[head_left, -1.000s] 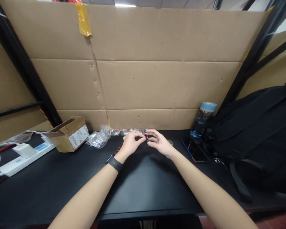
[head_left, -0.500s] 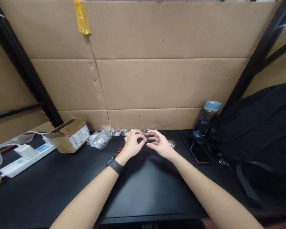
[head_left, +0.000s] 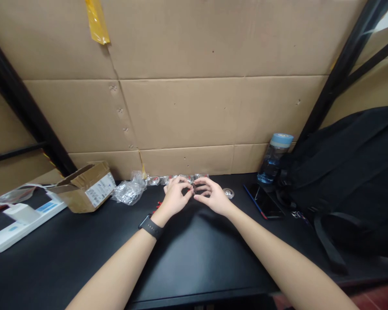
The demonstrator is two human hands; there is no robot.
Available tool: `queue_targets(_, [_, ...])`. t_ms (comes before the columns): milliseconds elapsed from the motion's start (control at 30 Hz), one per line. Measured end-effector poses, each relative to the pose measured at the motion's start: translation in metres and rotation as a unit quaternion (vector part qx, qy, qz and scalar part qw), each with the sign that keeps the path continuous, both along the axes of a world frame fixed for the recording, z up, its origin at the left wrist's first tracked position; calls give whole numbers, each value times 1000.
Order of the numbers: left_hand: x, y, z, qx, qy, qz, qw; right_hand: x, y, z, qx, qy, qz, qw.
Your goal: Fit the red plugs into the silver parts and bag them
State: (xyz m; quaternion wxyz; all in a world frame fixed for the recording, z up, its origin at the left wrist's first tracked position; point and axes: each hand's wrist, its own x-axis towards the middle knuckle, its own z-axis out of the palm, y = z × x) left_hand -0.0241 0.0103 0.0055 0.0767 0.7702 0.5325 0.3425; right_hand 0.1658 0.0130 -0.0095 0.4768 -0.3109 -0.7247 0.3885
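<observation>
Between my two hands, a small round dark metallic piece (head_left: 194, 188) stands on edge, raised over the black table (head_left: 194, 254). My left hand (head_left: 177, 196) pinches it from the left with thumb and fingertips. From the right, my right hand (head_left: 212, 197) curls its thumb and fingers round its other side. A round shiny disc (head_left: 228, 193) lies on the table just right of my right hand. Behind my hands, several small wrapped items (head_left: 154, 180) form a row along the cardboard wall. Something red (head_left: 157, 206) shows beside my left wrist.
Crumpled clear plastic (head_left: 130, 189), an open cardboard box (head_left: 89, 189) and a white power strip (head_left: 29, 224) are on the left. A bottle with a blue lid (head_left: 274, 159), a phone (head_left: 265, 201) and a black backpack (head_left: 352, 181) stand or lie on the right.
The camera view has shifted slightly, so the scene appears a little further left. Both hands keep their hold, and the dark round piece between them shows more clearly.
</observation>
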Motion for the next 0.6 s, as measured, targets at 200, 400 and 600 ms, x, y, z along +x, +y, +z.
queue_targets(200, [1,-3,2,11,10,4,1000,-1,2,-5,-36,15,0,999])
queue_targets(400, [1,-1,-4,32,10,0,999,-3,5,-11,-84,69,4,994])
queue_targets(600, [0,3,-10,82,35,-18,996,-4,9,-17,-95,85,0,992])
